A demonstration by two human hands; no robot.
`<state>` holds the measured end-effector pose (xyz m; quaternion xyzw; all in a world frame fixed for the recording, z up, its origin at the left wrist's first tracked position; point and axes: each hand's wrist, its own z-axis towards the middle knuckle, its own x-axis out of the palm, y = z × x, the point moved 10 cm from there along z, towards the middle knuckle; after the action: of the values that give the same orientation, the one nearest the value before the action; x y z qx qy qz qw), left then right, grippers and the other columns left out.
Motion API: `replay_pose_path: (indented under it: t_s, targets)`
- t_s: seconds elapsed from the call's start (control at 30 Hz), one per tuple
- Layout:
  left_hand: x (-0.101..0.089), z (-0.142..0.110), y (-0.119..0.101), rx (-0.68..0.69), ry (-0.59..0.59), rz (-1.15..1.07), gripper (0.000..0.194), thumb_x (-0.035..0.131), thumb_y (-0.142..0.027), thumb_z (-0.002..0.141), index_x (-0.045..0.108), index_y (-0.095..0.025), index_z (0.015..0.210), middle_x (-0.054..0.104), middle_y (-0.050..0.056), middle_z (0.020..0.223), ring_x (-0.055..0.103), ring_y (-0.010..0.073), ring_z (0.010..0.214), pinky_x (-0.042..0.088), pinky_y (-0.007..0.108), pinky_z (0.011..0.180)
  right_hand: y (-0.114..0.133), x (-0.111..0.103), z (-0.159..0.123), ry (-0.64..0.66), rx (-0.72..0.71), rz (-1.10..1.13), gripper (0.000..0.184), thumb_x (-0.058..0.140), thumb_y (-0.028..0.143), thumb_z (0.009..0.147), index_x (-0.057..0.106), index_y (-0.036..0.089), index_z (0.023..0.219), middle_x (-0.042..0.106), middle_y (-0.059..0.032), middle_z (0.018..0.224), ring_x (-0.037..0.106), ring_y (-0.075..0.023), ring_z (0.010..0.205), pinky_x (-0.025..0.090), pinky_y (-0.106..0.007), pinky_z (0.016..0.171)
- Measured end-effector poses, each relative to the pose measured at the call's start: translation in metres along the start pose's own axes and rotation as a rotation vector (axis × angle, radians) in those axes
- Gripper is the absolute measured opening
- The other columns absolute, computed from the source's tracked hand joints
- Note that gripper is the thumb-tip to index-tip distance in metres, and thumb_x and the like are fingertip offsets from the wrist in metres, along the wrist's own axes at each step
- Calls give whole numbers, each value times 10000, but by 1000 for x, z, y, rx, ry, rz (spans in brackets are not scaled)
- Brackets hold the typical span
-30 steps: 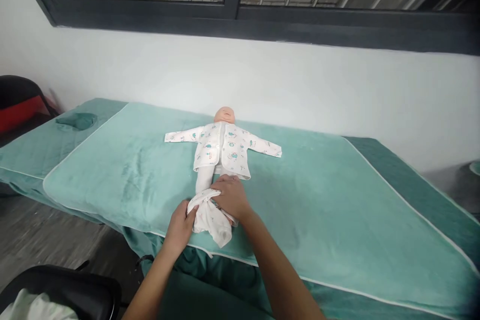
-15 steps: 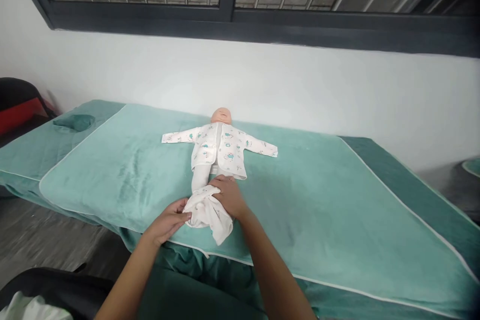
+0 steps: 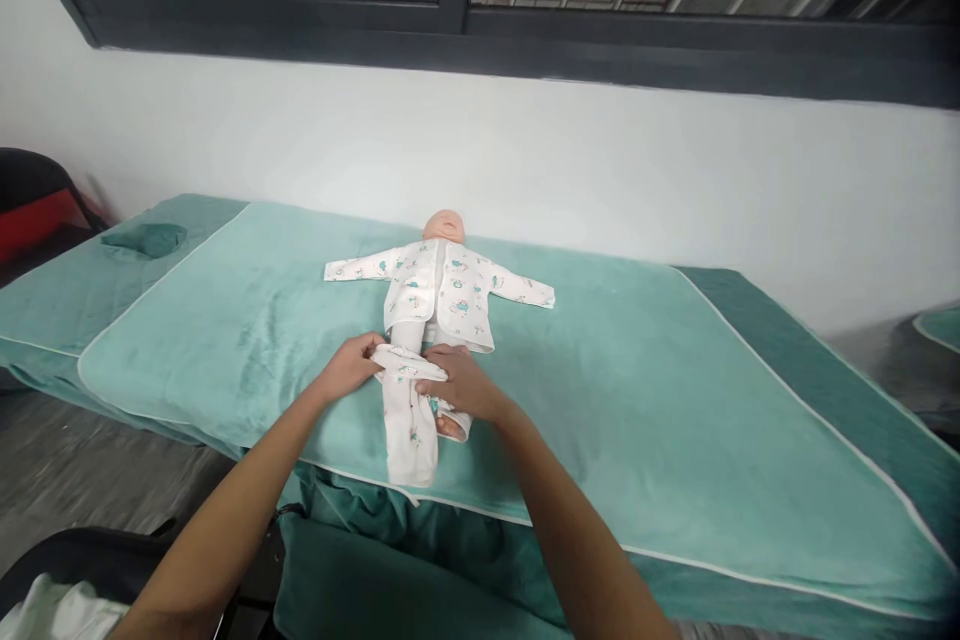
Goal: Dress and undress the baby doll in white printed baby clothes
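Observation:
A baby doll (image 3: 445,226) lies on its back with its head toward the wall and its arms spread. It wears a white printed jacket (image 3: 465,300). White printed baby pants (image 3: 409,420) are partly on its legs, with the waistband bunched around the thighs. My left hand (image 3: 351,366) pinches the waistband at its left side. My right hand (image 3: 463,382) grips the waistband at the other side, its fingers curled over the cloth. One doll foot (image 3: 450,427) shows at the right leg opening; the other pant leg lies flat, its end covering any foot.
The doll rests on a padded bed with a light green cover (image 3: 637,400). A small dark green pillow (image 3: 146,240) lies at the left end. Behind stands a white wall (image 3: 570,170) below a dark window frame (image 3: 450,20). A green seat (image 3: 390,570) is at the bed's near edge.
The bunched pants have been drawn up the doll's legs. My left hand has moved up toward the thighs with the waistband, one pant leg has straightened, and a foot now shows.

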<state>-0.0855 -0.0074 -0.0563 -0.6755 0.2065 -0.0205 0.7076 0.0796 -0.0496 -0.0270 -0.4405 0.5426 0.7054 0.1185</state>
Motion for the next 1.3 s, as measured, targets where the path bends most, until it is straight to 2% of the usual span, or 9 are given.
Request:
replay_pose_path:
  t_s: [0.2, 0.3, 0.43, 0.5, 0.67, 0.83, 1.0, 1.17, 1.3]
  targets:
    - [-18, 15, 0, 118, -369, 77, 99, 604, -200, 743, 628, -192, 839, 658, 8, 843, 589, 172, 828, 439, 284, 796, 3, 0, 7, 141, -21, -71, 525, 839, 568, 724, 663, 199, 1053, 694, -76, 1171, 596, -302, 1116, 337, -375, 991]
    - [-20, 3, 4, 108, -502, 126, 153, 613, -210, 781, 585, -204, 932, 645, 10, 884, 602, 175, 837, 460, 304, 799, 5, 3, 12, 92, 4, -181, 332, 785, 483, 802, 669, 196, 923, 725, -52, 1018, 630, -261, 1010, 337, -338, 907]
    - [-23, -42, 10, 105, -685, 126, 231, 672, -252, 808, 488, -226, 946, 589, 18, 953, 590, 175, 861, 491, 311, 792, 7, 6, 15, -14, 71, -330, 119, 655, 314, 873, 668, 199, 844, 725, -43, 872, 636, -222, 896, 299, -322, 800]
    - [-15, -64, 5, 135, -660, 206, 178, 634, -328, 890, 486, -228, 887, 574, 23, 947, 570, 178, 867, 480, 320, 808, 7, 7, 16, -55, 96, -340, 130, 602, 303, 897, 678, 199, 887, 724, -52, 864, 631, -217, 871, 289, -326, 793]
    - [31, -89, -1, 151, -315, 399, 288, 470, -415, 1011, 570, -214, 832, 641, 37, 901, 569, 209, 901, 417, 368, 868, 3, 4, 16, -125, 132, -349, 161, 581, 303, 907, 693, 200, 962, 737, -57, 883, 621, -214, 860, 295, -326, 828]
    - [41, -92, 6, 61, -246, 378, 340, 460, -468, 1001, 564, -212, 803, 629, 25, 801, 579, 207, 809, 414, 349, 783, 1, 0, 13, -119, 119, -265, 102, 613, 263, 885, 668, 178, 876, 743, -66, 893, 621, -210, 873, 316, -318, 849]
    - [34, -90, 13, 17, -349, 358, 311, 411, -481, 992, 531, -223, 868, 607, 14, 743, 568, 199, 695, 415, 335, 686, 0, -4, 8, -79, 90, -131, 134, 666, 306, 896, 660, 175, 868, 737, -41, 908, 626, -197, 871, 349, -301, 829]
    - [16, -67, 12, 20, -465, 266, 260, 446, -477, 961, 471, -237, 864, 610, 11, 738, 580, 197, 685, 447, 318, 652, -1, -5, 6, -36, 23, -58, 387, 847, 450, 745, 684, 196, 987, 727, -41, 1035, 621, -247, 991, 366, -336, 891]
    - [3, -37, 9, 37, -473, 321, 232, 441, -455, 970, 497, -241, 901, 656, 18, 784, 627, 206, 746, 472, 312, 677, 6, -2, 9, -45, 6, -128, 187, 776, 336, 802, 656, 198, 838, 716, -25, 872, 614, -214, 847, 353, -325, 793]
